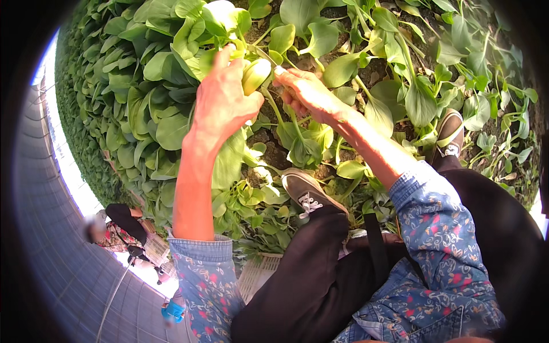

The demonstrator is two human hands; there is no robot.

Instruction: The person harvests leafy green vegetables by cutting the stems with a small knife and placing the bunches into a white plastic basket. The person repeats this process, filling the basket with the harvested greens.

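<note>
My left hand (227, 96) is at the upper middle, its fingers around a head of leafy green vegetable that looks like bok choy (256, 76). The pale, swollen base of the plant points towards my right hand (305, 92). That hand is closed on the handle of a small knife, mostly hidden in the fist. The thin knife blade (262, 55) reaches up and left, close beside the plant's base. Broad leaves of the held plant lie above and left of my left hand, the topmost ones washed out by sunlight.
Dense standing greens (128, 98) fill the left. Loose, wilting leaves (386, 92) cover soil on the right. My shoes (306, 192) stand among leaves, with a pale slatted plastic crate (259, 274) by my leg. At lower left, a person (122, 233) is beside another crate (156, 249).
</note>
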